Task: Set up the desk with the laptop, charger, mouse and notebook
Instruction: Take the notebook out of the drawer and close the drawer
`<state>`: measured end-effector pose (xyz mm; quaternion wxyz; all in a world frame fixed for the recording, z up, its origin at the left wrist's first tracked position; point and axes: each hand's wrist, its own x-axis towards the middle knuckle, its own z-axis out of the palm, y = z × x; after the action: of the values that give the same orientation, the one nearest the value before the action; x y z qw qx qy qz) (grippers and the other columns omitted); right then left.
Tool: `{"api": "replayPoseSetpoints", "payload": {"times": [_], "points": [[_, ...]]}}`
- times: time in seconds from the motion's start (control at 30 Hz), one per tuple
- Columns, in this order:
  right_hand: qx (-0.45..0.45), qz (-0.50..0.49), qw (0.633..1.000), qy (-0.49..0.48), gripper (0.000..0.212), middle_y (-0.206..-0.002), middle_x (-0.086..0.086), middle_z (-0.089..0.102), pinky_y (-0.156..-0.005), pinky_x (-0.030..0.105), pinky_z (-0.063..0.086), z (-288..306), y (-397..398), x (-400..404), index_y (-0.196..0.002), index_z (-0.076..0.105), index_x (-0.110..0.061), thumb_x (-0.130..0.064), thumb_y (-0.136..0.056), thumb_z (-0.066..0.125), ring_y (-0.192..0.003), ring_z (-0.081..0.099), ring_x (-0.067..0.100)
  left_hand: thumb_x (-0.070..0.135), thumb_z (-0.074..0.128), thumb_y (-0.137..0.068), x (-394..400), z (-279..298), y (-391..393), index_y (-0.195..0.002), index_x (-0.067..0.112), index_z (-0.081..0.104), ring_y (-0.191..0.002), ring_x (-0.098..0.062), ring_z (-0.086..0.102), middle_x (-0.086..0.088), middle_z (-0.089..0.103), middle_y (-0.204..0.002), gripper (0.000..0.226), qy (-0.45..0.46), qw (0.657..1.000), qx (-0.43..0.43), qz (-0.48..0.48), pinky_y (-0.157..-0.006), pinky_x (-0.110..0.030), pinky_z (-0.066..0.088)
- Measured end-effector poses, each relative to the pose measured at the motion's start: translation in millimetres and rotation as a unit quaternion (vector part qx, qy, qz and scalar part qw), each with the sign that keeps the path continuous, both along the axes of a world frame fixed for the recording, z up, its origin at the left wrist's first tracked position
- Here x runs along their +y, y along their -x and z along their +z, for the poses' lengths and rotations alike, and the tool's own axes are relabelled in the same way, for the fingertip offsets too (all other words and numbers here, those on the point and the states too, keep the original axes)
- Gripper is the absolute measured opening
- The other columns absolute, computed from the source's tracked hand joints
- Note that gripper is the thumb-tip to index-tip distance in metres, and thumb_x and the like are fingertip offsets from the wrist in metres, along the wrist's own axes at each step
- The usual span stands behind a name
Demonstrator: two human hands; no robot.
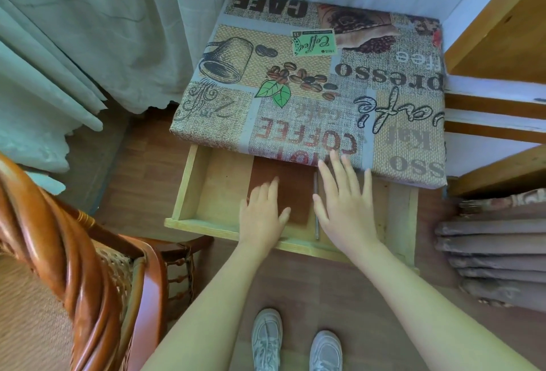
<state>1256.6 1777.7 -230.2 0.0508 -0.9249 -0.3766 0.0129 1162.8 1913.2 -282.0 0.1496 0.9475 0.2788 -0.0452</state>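
Note:
A small desk (310, 81) under a coffee-print cloth stands in front of me, with its wooden drawer (206, 193) pulled out. In the drawer lies a brown notebook (295, 190), and a thin pen (315, 211) lies right beside it. My left hand (261, 217) rests flat on the notebook's near left part, fingers spread. My right hand (344, 202) hovers open over the drawer to the right of the pen, its fingertips reaching the cloth's hanging edge. No laptop, charger or mouse shows.
A rattan chair (88, 267) stands close at my left. Light curtains (88, 30) hang behind and left of the desk. Wooden shelving (502, 30) rises at the right, with folded brown fabric (496, 255) stacked below. My shoes (295, 341) are on the wooden floor.

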Motion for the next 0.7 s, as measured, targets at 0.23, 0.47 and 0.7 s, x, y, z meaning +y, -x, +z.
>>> {"api": "replayPoseSetpoints", "payload": {"times": [0.23,0.47,0.7], "points": [[0.060,-0.008,0.998,0.010,0.055,-0.143,0.011,0.045,-0.105,0.050,0.036,-36,28,-20,-0.139,0.040,-0.013,-0.029,-0.087,0.049,-0.125,0.049,0.027,0.064,0.054,-0.081,21,-15,-11,-0.151,0.027,-0.010,-0.148,-0.020,0.000,0.001,-0.006,-0.162,0.102,0.042,0.995,0.078,-0.037,-0.113,-0.043,0.021],[0.256,-0.104,0.961,0.022,0.080,-0.159,0.007,0.008,-0.103,0.040,0.039,-63,9,10,-0.150,0.010,-0.022,-0.019,-0.085,0.056,-0.138,0.031,0.030,0.061,0.070,-0.069,29,-32,-21,-0.150,0.028,-0.012,-0.146,-0.024,-0.015,-0.005,-0.025,-0.158,0.121,0.094,0.988,0.119,0.001,-0.115,-0.054,0.010],[0.290,-0.214,0.921,-0.146,0.081,-0.150,0.009,0.033,-0.105,0.034,0.035,-86,10,32,-0.146,0.030,-0.020,0.006,-0.073,0.055,-0.135,0.034,0.028,0.052,0.080,-0.062,25,-35,-28,-0.151,0.031,-0.008,-0.146,-0.030,-0.009,-0.008,-0.024,-0.157,0.126,0.108,0.990,0.079,0.034,-0.115,-0.047,0.021]]}}
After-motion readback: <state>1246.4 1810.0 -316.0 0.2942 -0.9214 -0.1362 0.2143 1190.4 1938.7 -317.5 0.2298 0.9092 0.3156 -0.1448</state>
